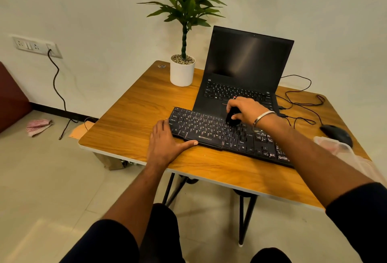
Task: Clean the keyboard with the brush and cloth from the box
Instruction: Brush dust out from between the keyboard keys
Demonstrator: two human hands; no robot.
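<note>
The black keyboard [222, 135] lies centre-frame on the wooden table [129, 124]. The right hand [245, 109] grips a small dark brush [232, 119] over its middle keys — short strokes along each row, bristles angled into the gaps, would serve best. The left hand [165, 143] rests flat, fingers straight, bracing the keyboard's left end — wrist low.

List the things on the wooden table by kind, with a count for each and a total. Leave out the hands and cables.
Keyboard: 1
Brush: 1
Laptop: 1
Potted plant: 1
Mouse: 1
Clear plastic box: 1
Total: 6
</note>
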